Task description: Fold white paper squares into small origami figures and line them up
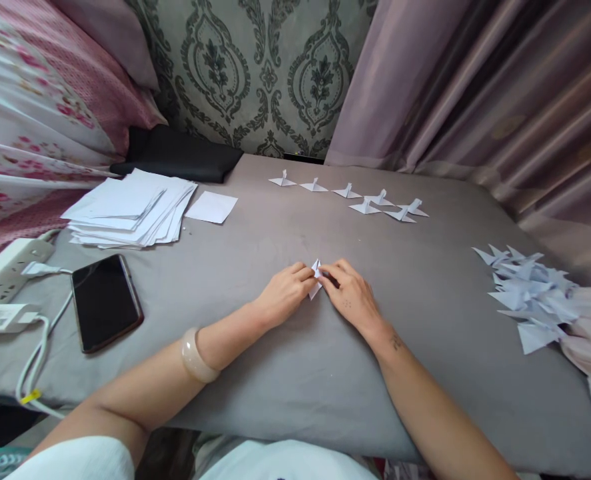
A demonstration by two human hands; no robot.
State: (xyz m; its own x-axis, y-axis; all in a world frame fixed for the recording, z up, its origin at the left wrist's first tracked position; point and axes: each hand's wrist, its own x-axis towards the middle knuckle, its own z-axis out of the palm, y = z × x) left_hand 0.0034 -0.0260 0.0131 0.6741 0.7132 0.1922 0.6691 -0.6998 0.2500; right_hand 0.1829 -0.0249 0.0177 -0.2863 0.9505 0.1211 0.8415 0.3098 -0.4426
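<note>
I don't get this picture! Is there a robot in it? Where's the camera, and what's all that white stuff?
There's no robot here, just a person's bare left hand and right hand. The camera is worn on that person's head, looking forward and down, so you see almost what they see.

Both hands' fingertips hold a small folded white paper piece, just above or on a grey cloth-covered table.

Far left is a messy stack of flat white paper sheets, with a single white sheet beside it. Closer is a black-screened phone. Towards the back stand little pointed white paper shapes, and on the right lies a jumbled pile of folded white paper.
</note>
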